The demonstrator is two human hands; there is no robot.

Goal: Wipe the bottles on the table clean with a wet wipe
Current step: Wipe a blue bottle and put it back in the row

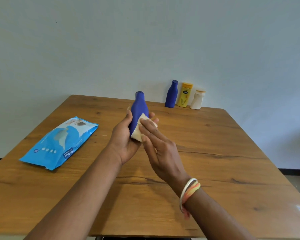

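**Forearms, held bottle, wipe pack and three standing bottles on a wooden table**

Forearms: two, bare, entered from the bottom edge and converged above the table's (215, 161) centre. The right wrist carried a pale bangle with an orange-and-yellow thread band (189, 192) beside it.

Right hand (160, 153): fingers extended and held together, flat against a folded wet wipe (138, 131), pressing it onto the lower side of the held bottle. Whether the thumb hooked the wipe from beneath could not be told; that side was hidden.

Left hand (124, 137): cupped under and around the base of the blue bottle (139, 111), thumb on the left side, fingertips showing past the right side. Grip closed about the bottle.

Blue bottle, held: lifted clear of the table, tilted away from the camera, cap pointing toward the wall.

Wipe pack (59, 142): light blue, flat on the table, well to the left of the hands, printed with pale shapes and white lettering.

Far edge, right of centre, against the wall (111, 40): second blue bottle (171, 94), yellow bottle (185, 95) and white bottle (197, 99), upright in a row, left to right, standing just beside one another.
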